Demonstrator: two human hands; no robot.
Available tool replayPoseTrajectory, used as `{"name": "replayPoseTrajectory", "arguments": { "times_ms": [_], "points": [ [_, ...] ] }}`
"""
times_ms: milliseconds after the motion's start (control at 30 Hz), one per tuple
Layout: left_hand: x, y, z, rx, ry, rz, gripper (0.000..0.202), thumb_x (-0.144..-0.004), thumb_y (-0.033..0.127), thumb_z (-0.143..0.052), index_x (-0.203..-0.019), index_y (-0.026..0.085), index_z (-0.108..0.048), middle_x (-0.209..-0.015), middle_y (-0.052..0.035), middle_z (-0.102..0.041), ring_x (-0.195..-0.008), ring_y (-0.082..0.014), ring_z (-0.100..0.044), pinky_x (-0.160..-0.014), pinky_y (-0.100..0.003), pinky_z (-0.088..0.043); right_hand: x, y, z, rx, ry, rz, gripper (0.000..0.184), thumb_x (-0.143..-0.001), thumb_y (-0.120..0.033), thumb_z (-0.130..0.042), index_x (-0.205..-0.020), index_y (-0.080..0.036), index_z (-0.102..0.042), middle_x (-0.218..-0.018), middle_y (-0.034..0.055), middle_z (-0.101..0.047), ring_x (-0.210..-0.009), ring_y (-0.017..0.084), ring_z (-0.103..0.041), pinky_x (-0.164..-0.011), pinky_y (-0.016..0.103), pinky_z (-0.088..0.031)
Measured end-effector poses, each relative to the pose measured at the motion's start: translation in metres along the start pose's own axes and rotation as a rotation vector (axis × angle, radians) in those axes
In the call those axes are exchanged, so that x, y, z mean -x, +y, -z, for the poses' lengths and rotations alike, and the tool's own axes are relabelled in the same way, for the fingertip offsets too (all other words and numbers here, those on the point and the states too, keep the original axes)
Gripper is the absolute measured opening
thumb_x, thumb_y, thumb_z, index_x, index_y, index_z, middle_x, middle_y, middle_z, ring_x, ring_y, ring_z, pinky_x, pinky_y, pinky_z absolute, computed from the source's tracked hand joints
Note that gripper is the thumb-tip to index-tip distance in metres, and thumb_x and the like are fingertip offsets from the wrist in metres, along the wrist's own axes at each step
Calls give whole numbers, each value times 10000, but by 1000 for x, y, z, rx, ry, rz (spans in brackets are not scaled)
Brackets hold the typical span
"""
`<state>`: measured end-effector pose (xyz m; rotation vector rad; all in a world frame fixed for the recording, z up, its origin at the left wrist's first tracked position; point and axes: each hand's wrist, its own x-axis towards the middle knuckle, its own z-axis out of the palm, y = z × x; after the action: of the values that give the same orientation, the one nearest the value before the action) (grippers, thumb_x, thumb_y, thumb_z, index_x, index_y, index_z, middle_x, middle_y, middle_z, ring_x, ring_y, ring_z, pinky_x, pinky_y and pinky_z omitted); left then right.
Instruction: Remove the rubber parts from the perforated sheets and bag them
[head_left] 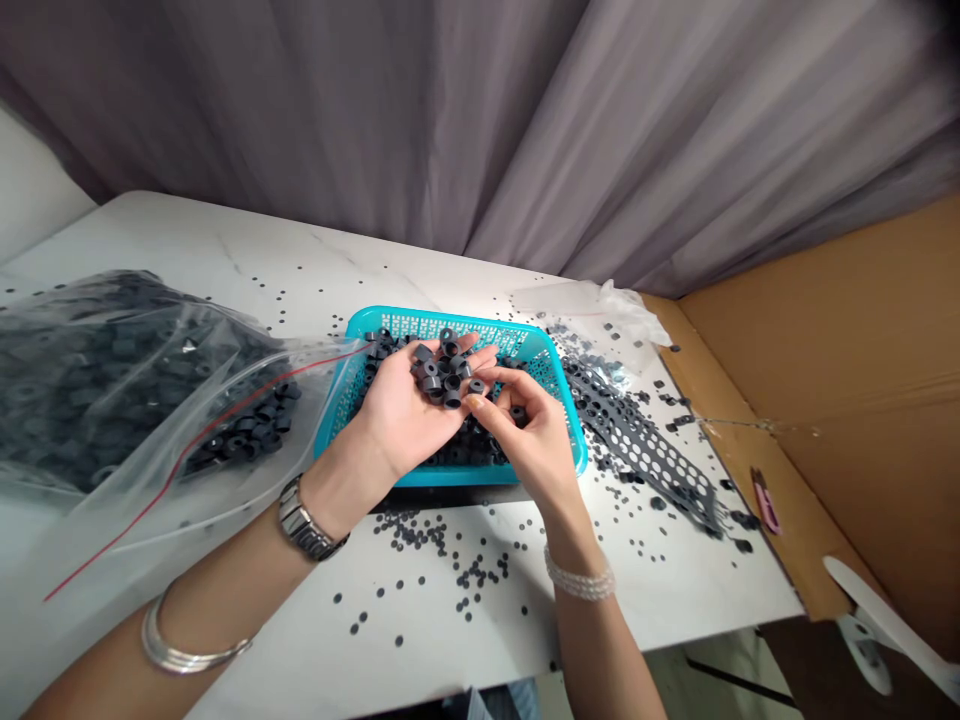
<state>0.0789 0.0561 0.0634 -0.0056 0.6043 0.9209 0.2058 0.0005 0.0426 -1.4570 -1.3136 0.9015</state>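
Observation:
My left hand (401, 410) lies palm up over a turquoise plastic basket (544, 362), cupping a small heap of dark rubber rings (441, 372). My right hand (525, 430) sits beside it over the basket, thumb and fingers pinched at the edge of that heap; a ring rests near its fingertips at the heap's edge. More of the same rings fill the basket under both hands. A watch and a bangle are on my left arm, a bead bracelet on my right wrist.
A large clear zip bag (127, 390) full of dark rings lies at the left on the white table (225, 260). Perforated black rubber strips (645, 440) and small punched dots (450, 570) are scattered at the right and front. A cardboard box (840, 400) stands at the right.

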Motion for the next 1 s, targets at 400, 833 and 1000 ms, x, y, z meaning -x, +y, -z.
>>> {"name": "replayPoseTrajectory", "arguments": {
  "times_ms": [400, 833, 1000],
  "points": [
    [-1, -1, 5, -33, -28, 48, 298, -810, 202, -406, -1004, 143, -624, -1154, -185, -671, -1144, -257, -609, -1009, -389, -435, -8, 5, 11, -731, -49, -318, 163, -805, -373, -544, -812, -220, -598, -614, -37, -319, -512, 109, -246, -446, 271, -173],
    [-3, -3, 8, -70, -32, 35, 273, -823, 217, -401, -952, 140, -629, -1156, -186, -672, -1176, -244, -587, -1048, -372, -399, -8, 7, 16, -883, -9, -367, 255, -766, -344, -445, -667, -193, -625, -771, 64, -560, -608, 132, -471, -494, 273, -310],
    [-4, -3, 8, -48, -24, 36, 287, -842, 230, -405, -1001, 150, -631, -1156, -166, -676, -1159, -241, -599, -966, -364, -471, -1, 2, 4, -559, -8, -220, 348, -814, -434, -596, -559, -207, -527, -558, -32, -408, -433, 74, -260, -446, 275, -160]
  ]
}}
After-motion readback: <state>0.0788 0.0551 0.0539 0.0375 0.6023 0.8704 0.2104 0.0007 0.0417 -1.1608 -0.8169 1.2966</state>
